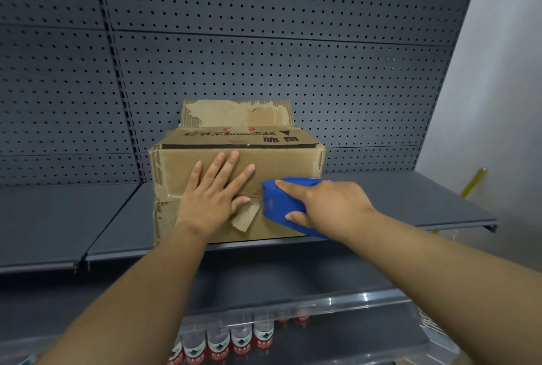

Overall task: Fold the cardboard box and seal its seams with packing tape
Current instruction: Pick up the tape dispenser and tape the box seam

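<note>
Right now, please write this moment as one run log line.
left hand: flat on cardboard box | right hand: grips blue tape dispenser at seam | box on shelf

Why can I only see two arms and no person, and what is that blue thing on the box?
The camera is worn on the person's head and looks forward and down, so you see only their own arms reaching out. There is just this one picture, taken from there.

The cardboard box sits on a grey shelf in front of a wall full of little holes. The left hand lies flat on the front of the box, fingers straight, pressing it. The right hand has a grip on the blue thing, a tape dispenser, held against the seam across the front of the box. One flap stands up at the back. Lower down, water bottles stand in a row.
</note>
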